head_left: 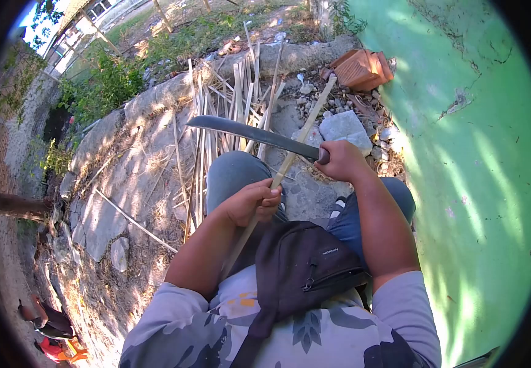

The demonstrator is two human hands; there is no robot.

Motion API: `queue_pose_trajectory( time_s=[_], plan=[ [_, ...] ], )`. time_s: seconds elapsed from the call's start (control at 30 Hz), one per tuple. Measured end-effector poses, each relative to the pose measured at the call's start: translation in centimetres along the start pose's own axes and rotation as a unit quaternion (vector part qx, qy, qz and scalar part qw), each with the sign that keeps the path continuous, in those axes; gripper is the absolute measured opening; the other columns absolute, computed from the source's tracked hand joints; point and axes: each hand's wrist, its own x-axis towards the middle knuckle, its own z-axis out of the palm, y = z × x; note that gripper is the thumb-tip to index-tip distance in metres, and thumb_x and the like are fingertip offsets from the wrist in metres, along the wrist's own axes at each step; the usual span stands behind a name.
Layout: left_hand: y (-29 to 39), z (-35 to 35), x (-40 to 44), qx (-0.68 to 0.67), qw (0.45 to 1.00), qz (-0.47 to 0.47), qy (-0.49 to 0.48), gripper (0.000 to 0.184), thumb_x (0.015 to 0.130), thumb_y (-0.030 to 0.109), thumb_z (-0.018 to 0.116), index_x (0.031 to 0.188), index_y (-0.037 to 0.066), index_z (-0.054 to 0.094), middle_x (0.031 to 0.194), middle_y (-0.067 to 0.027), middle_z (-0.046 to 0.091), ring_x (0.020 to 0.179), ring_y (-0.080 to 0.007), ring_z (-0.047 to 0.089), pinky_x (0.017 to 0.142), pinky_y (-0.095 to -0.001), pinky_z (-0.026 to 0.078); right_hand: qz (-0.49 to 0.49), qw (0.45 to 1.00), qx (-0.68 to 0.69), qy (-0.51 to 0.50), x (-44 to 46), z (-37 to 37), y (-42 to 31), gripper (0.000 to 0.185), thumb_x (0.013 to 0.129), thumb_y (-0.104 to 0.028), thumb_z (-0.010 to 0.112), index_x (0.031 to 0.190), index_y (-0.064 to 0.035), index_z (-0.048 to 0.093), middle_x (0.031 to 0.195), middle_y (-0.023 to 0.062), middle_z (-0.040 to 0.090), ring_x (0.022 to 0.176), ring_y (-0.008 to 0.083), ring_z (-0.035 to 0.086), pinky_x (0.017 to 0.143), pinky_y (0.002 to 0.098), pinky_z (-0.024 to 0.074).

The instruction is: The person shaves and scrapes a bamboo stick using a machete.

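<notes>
My right hand point(344, 161) is wrapped round the dark handle of a machete point(241, 130). Its long blade points left and lies across a pale bamboo strip point(312, 113); whether the edge bites into it I cannot tell. Lower down, the closed fingers of my left hand point(252, 203) grip that strip, which slants from my lap up to the right. Beyond my knees, several split bamboo strips point(241, 83) lie in a loose pile on the ground.
To the right stands a green wall point(474, 153). Clay roof tiles point(363, 69) and a pale stone block point(346, 130) lie near its foot. A black bag point(302, 264) hangs across my chest. At lower left a person point(51, 319) is partly visible.
</notes>
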Motion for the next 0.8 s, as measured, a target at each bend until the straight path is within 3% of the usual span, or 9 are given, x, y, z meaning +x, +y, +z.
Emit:
queue_pose_trajectory(
  time_s=[0.07,0.17,0.2,0.3,0.43,0.47,0.57,0.67,0.8],
  plan=[
    [-0.5,-0.1,1.0,-0.006,1.000,-0.001,0.014,0.022,0.102,0.036,0.054,0.101,0.016,0.048,0.068,0.0065,0.037,0.052,-0.0040,0.032,0.046,-0.0220,0.031,0.009,0.998,-0.024,0.053,-0.4,-0.1,0.2,0.017,0.076,-0.026,0.072,0.084,-0.0111,0.070,0.080,0.0162,0.071,0.080,0.0380,0.069,0.076,0.0485,0.0546],
    [0.7,0.8,-0.7,-0.004,0.999,-0.018,0.042,0.026,0.106,0.041,0.043,0.099,0.016,0.048,0.068,0.0067,0.036,0.051,-0.0047,0.031,0.046,-0.0222,0.030,-0.068,0.984,-0.037,0.163,-0.5,-0.2,-1.1,0.020,0.071,-0.025,0.077,0.080,-0.0089,0.068,0.072,0.0142,0.067,0.071,0.0384,0.067,0.065,0.0486,0.0520],
    [0.4,1.0,-0.6,-0.005,0.998,-0.029,0.049,0.033,0.108,0.045,0.036,0.099,0.016,0.047,0.068,0.0068,0.036,0.051,-0.0052,0.030,0.045,-0.0223,0.030,-0.062,0.986,-0.044,0.146,-1.2,-0.8,-1.8,0.015,0.076,-0.024,0.071,0.081,-0.0103,0.067,0.075,0.0154,0.069,0.074,0.0393,0.068,0.070,0.0507,0.0542],
    [0.5,1.9,-0.6,0.006,0.996,-0.041,0.074,0.037,0.108,0.049,0.033,0.099,0.017,0.047,0.068,0.0066,0.035,0.052,-0.0054,0.031,0.045,-0.0227,0.030,-0.077,0.984,-0.048,0.153,-1.6,-0.7,-2.0,0.015,0.076,-0.024,0.071,0.081,-0.0106,0.066,0.076,0.0150,0.069,0.074,0.0396,0.068,0.070,0.0509,0.0542],
    [0.5,4.8,-1.1,0.155,0.980,-0.015,0.124,0.025,0.105,0.039,0.050,0.099,0.016,0.047,0.071,0.0072,0.041,0.055,-0.0046,0.038,0.048,-0.0226,0.033,-0.127,0.976,-0.098,0.144,-2.1,-0.1,-2.6,0.014,0.074,-0.024,0.071,0.080,-0.0116,0.065,0.073,0.0135,0.068,0.071,0.0388,0.068,0.069,0.0507,0.0545],
    [0.5,5.1,-1.1,0.218,0.966,-0.023,0.135,0.020,0.102,0.031,0.059,0.099,0.015,0.047,0.072,0.0070,0.044,0.057,-0.0042,0.040,0.049,-0.0225,0.033,-0.127,0.976,-0.100,0.145,-2.4,-0.1,-2.9,0.014,0.073,-0.023,0.071,0.079,-0.0121,0.065,0.071,0.0130,0.068,0.070,0.0377,0.068,0.069,0.0504,0.0543],
    [1.0,5.7,-1.4,0.269,0.958,-0.025,0.095,0.019,0.100,0.027,0.061,0.098,0.015,0.047,0.071,0.0066,0.043,0.057,-0.0040,0.039,0.049,-0.0223,0.032,-0.175,0.968,-0.109,0.145,-2.4,-0.5,-2.8,0.015,0.072,-0.024,0.071,0.079,-0.0126,0.065,0.070,0.0131,0.067,0.070,0.0367,0.068,0.068,0.0507,0.0537],
    [0.8,4.3,-0.9,0.165,0.986,0.008,0.029,0.017,0.100,0.024,0.060,0.099,0.014,0.047,0.071,0.0062,0.043,0.055,-0.0041,0.039,0.048,-0.0217,0.031,-0.125,0.972,-0.111,0.167,-2.1,-1.2,-2.3,0.015,0.073,-0.024,0.071,0.081,-0.0117,0.066,0.070,0.0148,0.067,0.070,0.0373,0.068,0.067,0.0524,0.0527],
    [0.8,4.2,-0.7,0.064,0.998,0.015,0.020,0.015,0.097,0.019,0.061,0.100,0.012,0.048,0.072,0.0059,0.043,0.055,-0.0033,0.039,0.047,-0.0200,0.030,-0.025,0.988,-0.031,0.149,-2.4,-1.7,-2.1,0.019,0.074,-0.026,0.072,0.081,-0.0085,0.067,0.072,0.0178,0.067,0.072,0.0402,0.068,0.067,0.0515,0.0534]
  ],
)
